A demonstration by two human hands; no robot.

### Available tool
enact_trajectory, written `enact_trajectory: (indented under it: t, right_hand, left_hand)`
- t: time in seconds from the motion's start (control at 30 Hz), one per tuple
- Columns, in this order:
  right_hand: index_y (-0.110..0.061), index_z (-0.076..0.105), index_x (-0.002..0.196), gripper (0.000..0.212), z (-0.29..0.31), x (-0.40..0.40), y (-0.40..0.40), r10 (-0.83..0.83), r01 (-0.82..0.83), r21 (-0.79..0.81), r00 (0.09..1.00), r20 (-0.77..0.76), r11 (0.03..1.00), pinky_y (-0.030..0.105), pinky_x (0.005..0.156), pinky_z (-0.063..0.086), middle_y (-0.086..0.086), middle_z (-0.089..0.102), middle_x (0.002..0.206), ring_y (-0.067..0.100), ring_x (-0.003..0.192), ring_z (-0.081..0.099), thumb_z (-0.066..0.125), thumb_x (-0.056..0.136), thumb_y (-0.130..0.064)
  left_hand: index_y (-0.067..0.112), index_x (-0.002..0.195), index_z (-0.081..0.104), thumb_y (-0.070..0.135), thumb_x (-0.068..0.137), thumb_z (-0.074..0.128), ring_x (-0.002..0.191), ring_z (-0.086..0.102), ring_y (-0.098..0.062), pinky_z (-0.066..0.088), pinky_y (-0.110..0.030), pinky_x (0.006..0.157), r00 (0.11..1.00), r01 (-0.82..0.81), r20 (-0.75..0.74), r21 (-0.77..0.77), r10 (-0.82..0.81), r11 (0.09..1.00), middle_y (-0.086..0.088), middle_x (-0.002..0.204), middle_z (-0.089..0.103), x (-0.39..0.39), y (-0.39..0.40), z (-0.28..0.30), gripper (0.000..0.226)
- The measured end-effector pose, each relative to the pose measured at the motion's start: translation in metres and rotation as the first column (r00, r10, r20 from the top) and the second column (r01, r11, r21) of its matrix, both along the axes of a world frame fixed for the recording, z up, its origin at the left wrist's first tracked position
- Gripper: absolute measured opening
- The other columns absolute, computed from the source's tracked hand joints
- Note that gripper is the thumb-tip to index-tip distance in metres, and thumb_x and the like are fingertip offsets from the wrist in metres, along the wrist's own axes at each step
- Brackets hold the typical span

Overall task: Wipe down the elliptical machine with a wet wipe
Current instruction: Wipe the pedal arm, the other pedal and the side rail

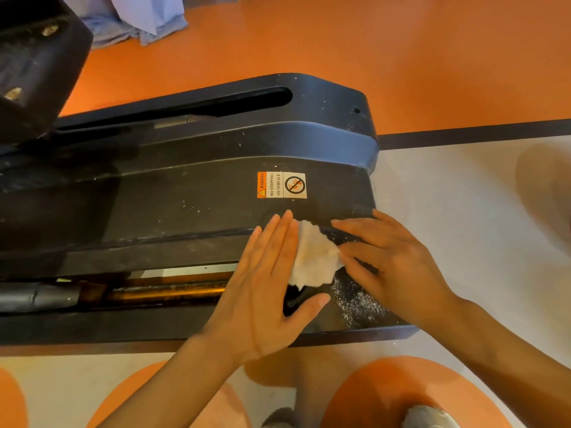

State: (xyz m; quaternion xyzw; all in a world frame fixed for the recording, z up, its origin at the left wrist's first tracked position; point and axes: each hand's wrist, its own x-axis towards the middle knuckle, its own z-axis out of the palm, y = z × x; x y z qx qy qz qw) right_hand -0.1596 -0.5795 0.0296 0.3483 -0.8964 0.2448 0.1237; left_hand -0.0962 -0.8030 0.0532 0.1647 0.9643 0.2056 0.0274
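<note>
My left hand [265, 282] lies flat with fingers straight and together, its fingertips resting along the left edge of the crumpled white wet wipe [313, 256]; it grasps nothing. My right hand [392, 261] comes in from the other side with its fingers extended and slightly spread, one fingertip touching the wipe's right edge, also released rather than clenched. The wipe sits bunched between the two hands, soft and wrinkled, faintly yellowed in the middle, on the rear end of the black moulded plastic elliptical machine base [200, 193].

That plastic cover is matte, rounded at its corners and scattered with pale specks; a dense patch of white dust [355, 301] lies just below my right hand. Just above the wipe is a rectangular orange-and-white warning sticker [281, 185] reading "NO STEPPING ON SURFACE". A long slot [191, 105] runs along the far side of the cover, and a rusty brown metal rail [167, 291] shows in the near slot, partly hidden by my left hand. The orange and grey floor [463, 196] surrounds the machine, with a heap of pale blue cloth [139, 17] at the top left.
</note>
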Motion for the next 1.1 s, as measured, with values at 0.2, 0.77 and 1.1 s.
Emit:
enact_trajectory:
  t: [0.2, 0.77, 1.1]
  right_hand:
    - [-0.015, 0.067, 0.122, 0.042, 0.005, 0.006, 0.001, -0.155, 0.161, -0.052, 0.982, 0.111, 0.986, 0.037, 0.107, 0.04, 0.0, 0.059, 0.137, 0.02, 0.122, 0.058, 0.051, 0.094, -0.042]
    - [-0.053, 0.023, 0.133, 0.066, 0.023, 0.0, -0.056, 0.125, 0.226, -0.562, 0.846, 0.518, 0.796, 0.022, 0.095, 0.051, -0.038, 0.033, 0.138, 0.003, 0.124, 0.051, 0.066, 0.084, -0.055]
    - [-0.021, 0.019, 0.152, 0.06, -0.015, 0.019, -0.036, 0.064, -0.054, -0.04, 0.949, 0.309, 0.998, 0.041, 0.117, 0.021, 0.0, 0.021, 0.161, 0.019, 0.149, 0.016, 0.045, 0.098, -0.02]
  left_hand:
    - [0.009, 0.158, 0.014, 0.067, 0.097, 0.033, 0.153, 0.002, -0.016, 0.003, -0.035, 0.124, 0.999, -0.013, -0.031, -0.088, 0.011, 0.996, -0.005, 0.166, 0.008, 0.004, -0.004, -0.007, 0.087]
    - [0.011, 0.158, 0.013, 0.06, 0.098, 0.037, 0.153, 0.0, -0.016, 0.005, -0.036, 0.125, 0.999, -0.002, -0.039, -0.037, 0.001, 0.999, -0.003, 0.167, 0.006, 0.006, -0.001, -0.013, 0.082]
    - [0.007, 0.158, 0.014, 0.064, 0.095, 0.038, 0.154, 0.003, -0.019, 0.006, -0.038, 0.125, 0.996, -0.064, -0.061, -0.03, 0.062, 0.997, -0.006, 0.166, 0.006, 0.006, 0.0, -0.017, 0.088]
